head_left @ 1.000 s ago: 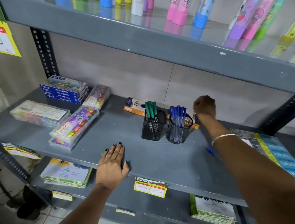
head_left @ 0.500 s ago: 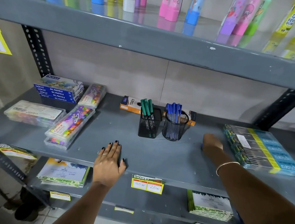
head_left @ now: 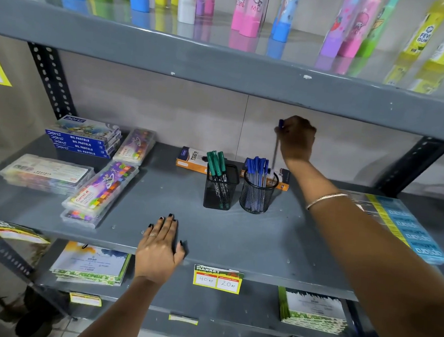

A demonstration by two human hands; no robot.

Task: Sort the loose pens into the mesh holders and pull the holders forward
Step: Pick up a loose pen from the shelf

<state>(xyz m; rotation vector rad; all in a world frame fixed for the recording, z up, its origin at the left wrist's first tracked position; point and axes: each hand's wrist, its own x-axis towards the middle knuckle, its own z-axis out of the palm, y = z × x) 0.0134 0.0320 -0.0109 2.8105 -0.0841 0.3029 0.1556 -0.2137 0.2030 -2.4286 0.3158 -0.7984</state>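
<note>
Two black mesh holders stand toward the back of the grey shelf (head_left: 236, 239). The square holder (head_left: 219, 189) carries green pens (head_left: 216, 163). Beside it on the right, the round holder (head_left: 257, 197) is full of blue pens (head_left: 255, 168). My right hand (head_left: 296, 138) hovers above the round holder, shut on a blue pen (head_left: 276, 146) that hangs upright with its tip at the holder's rim. My left hand (head_left: 158, 248) lies flat and open on the shelf's front edge, holding nothing.
Orange pen boxes (head_left: 190, 160) lie behind the holders. Oil pastel boxes (head_left: 84, 137) and crayon cases (head_left: 101, 187) sit on the left, a blue packet stack (head_left: 408, 230) on the right. A price tag (head_left: 216, 279) hangs on the front edge. Bottles line the upper shelf.
My right hand went down to the shelf on the right, took up a blue pen, and has risen back over the round holder. My left hand stayed put.
</note>
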